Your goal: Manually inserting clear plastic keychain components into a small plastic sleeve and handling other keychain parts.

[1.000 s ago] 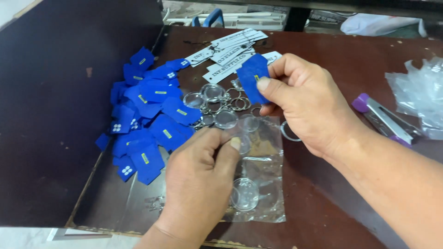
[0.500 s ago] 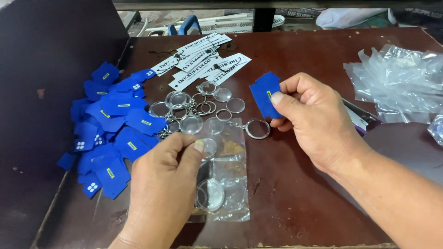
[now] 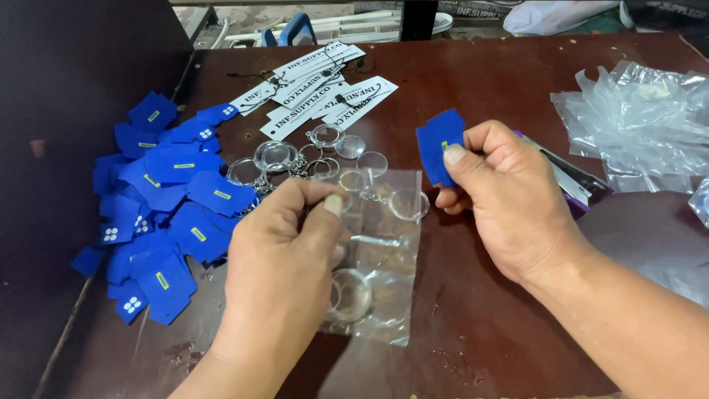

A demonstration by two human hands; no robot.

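Note:
My right hand [image 3: 502,199] pinches a small blue fabric piece [image 3: 438,146] between thumb and fingers, held upright over the brown table [image 3: 480,89]. A clear round keyring [image 3: 408,203] on a short chain dangles just left of that hand. My left hand [image 3: 284,251] grips the top edge of a small clear plastic bag [image 3: 380,273] lying flat on the table, with a round clear keyring inside it. A cluster of loose clear keyrings [image 3: 295,159] lies just beyond the bag.
A heap of blue fabric pieces [image 3: 166,207] covers the table's left side beside a dark wall. White paper tags [image 3: 314,85] lie at the back. Crumpled clear bags [image 3: 642,122] sit at the right, with a purple-handled tool [image 3: 569,181] behind my right hand.
My right hand has moved the blue piece to the right, away from the keyring cluster. My left hand stays on the bag's top edge.

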